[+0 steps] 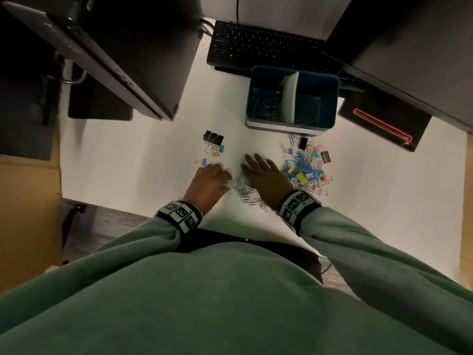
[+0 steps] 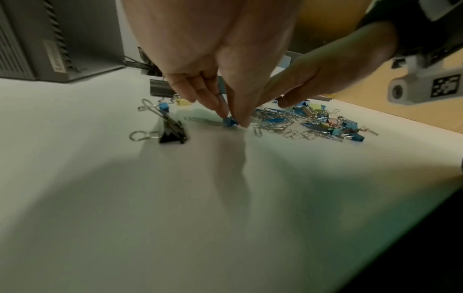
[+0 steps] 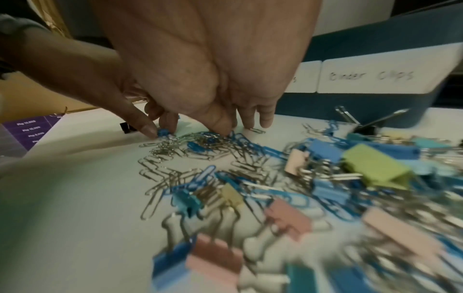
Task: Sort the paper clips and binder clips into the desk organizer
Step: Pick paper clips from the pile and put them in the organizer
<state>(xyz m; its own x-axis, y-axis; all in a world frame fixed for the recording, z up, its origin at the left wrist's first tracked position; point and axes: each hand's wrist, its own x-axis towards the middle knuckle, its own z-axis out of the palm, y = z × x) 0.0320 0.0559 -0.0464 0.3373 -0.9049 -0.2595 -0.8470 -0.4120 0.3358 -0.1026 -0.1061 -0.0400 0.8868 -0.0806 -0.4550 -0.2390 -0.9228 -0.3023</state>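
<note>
My left hand pinches a small blue binder clip between thumb and finger at the left edge of a heap of silver paper clips. My right hand lies over that heap with straight fingers, its fingertips touching the desk and clips. A mixed pile of coloured binder clips and blue paper clips lies just right of it. A few binder clips, black and coloured, sit apart at the left. The blue desk organizer stands behind, with paper clips in its left compartment.
A black keyboard lies behind the organizer. A dark computer case stands at the back left, and a black stand with a red outline at the right. A "Binder Clips" label marks the organizer's right front.
</note>
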